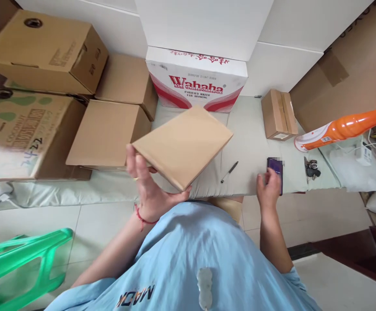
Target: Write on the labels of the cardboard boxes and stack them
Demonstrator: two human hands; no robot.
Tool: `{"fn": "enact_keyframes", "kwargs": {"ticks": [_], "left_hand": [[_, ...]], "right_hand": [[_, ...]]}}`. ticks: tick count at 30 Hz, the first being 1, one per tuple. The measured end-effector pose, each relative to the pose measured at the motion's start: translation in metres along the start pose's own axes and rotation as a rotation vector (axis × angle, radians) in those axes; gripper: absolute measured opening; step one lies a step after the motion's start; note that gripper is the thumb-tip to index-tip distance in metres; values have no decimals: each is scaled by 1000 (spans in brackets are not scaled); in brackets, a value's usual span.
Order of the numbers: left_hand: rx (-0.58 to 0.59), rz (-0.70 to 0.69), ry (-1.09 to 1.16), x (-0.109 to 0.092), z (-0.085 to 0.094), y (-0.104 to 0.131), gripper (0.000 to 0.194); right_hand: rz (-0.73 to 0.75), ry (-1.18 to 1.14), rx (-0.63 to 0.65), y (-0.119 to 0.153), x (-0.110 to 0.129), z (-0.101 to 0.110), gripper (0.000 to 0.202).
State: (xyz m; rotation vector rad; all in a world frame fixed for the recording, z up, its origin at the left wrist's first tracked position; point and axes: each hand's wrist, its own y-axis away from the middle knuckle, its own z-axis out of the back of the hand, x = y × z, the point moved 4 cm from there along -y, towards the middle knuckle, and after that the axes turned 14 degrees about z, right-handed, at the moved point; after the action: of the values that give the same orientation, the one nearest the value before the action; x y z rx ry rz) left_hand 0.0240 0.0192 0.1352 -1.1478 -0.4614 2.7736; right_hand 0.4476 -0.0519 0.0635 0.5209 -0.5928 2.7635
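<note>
The left hand (150,192) grasps a flat brown cardboard box (184,147), its thumb along the near corner and its fingers at the left edge. The box is tilted, held up over the front part of the bench (246,142), before a white and red Wahaha carton (197,82). A red bracelet (142,219) circles the left wrist.

The right hand (268,188) grips nothing; its fingers are loosely bent over a dark phone (273,162) lying near the front edge. Whether a fingertip touches the screen, I cannot tell. A pen (229,172) lies between the 2 hands, and a bunch of keys (312,168) sits right of the phone.

Farther back stand a small taped carton (279,114) and, just beside it, an orange bottle (343,129). At the left, 2 plain cartons (106,129) sit beside a printed coconut carton (29,129). Below them, a green stool (29,263) stands on the tiled floor (100,224).
</note>
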Motion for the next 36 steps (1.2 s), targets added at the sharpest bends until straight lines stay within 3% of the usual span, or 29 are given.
{"fn": "enact_keyframes", "kwargs": {"ticks": [2, 5, 9, 12, 14, 17, 19, 23, 27, 32, 36], "left_hand": [[-62, -34, 9, -3, -15, 1, 146], [-77, -40, -20, 1, -32, 12, 149], [-33, -30, 53, 8, -38, 35, 146], [51, 19, 214, 12, -37, 47, 119], [29, 87, 270, 17, -32, 49, 95], [-48, 234, 203, 27, -23, 44, 56], [2, 279, 173, 30, -21, 39, 39], [220, 178, 261, 20, -26, 31, 33], [332, 16, 331, 1, -30, 26, 33], [430, -153, 324, -20, -30, 28, 38], [600, -234, 269, -34, -33, 37, 47]], "right_hand": [[135, -141, 159, 5, 29, -16, 41], [270, -204, 368, 9, 61, -37, 45], [300, -138, 534, 0, 72, -53, 55], [268, -256, 482, -12, 70, -53, 55], [173, -431, 385, -17, 67, -48, 51], [17, -609, 296, -17, 67, -40, 39], [-38, -659, 291, -13, 73, -35, 40], [-231, -918, 313, -3, 88, -29, 54], [-352, -1058, 302, 0, 99, -28, 61], [-509, -1164, 155, -2, 92, -27, 49], [-555, -1161, 64, -1, 82, -31, 43]]}}
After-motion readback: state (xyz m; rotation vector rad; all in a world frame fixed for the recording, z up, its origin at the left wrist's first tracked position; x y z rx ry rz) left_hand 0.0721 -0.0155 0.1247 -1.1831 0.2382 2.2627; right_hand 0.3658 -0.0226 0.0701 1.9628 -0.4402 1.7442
